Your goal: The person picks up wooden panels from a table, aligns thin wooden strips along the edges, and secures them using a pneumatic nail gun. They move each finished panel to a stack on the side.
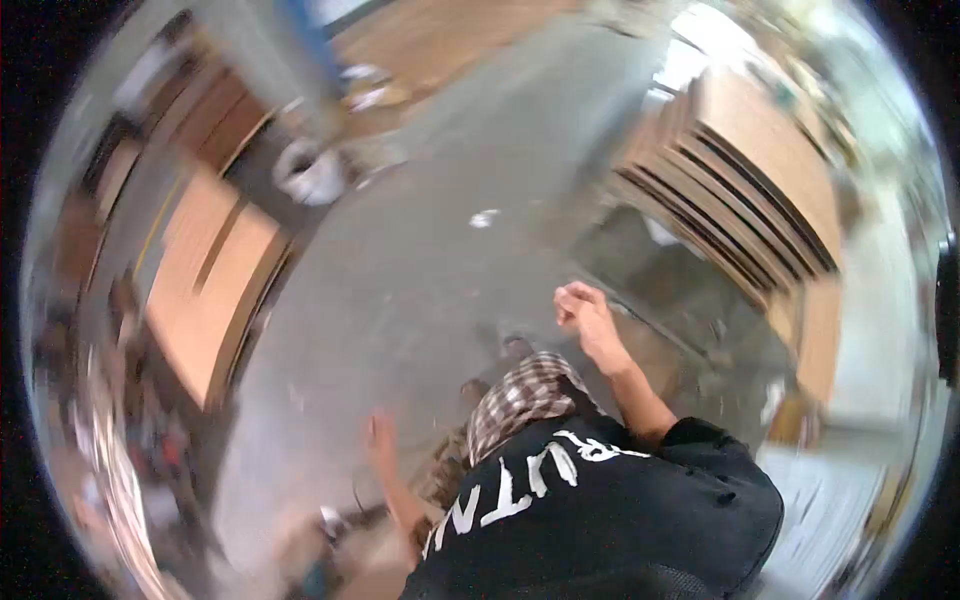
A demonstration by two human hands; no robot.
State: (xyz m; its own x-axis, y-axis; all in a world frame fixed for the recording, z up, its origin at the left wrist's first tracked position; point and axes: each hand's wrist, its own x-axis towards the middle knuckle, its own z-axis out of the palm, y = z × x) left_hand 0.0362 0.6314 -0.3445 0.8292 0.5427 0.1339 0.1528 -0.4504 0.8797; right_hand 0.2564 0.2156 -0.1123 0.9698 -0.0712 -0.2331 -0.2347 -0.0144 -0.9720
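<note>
My right hand (582,305) is held out in front of me with its fingers curled in, and nothing shows in it. Lower and to the left, my left hand (380,435) hangs over the floor, smeared by motion, so its fingers cannot be made out. Neither hand touches anything that I can see. A stack of brown boards (765,165) stands beyond my right hand, its layers parted by dark gaps. On the floor ahead lies a small crumpled white scrap (484,218).
Light brown panels (245,255) lie stacked on the left, near a white sack-like bundle (308,172). A blue post (310,45) rises behind. White sheets (825,510) lie at the lower right. Grey concrete floor (430,260) runs between the stacks.
</note>
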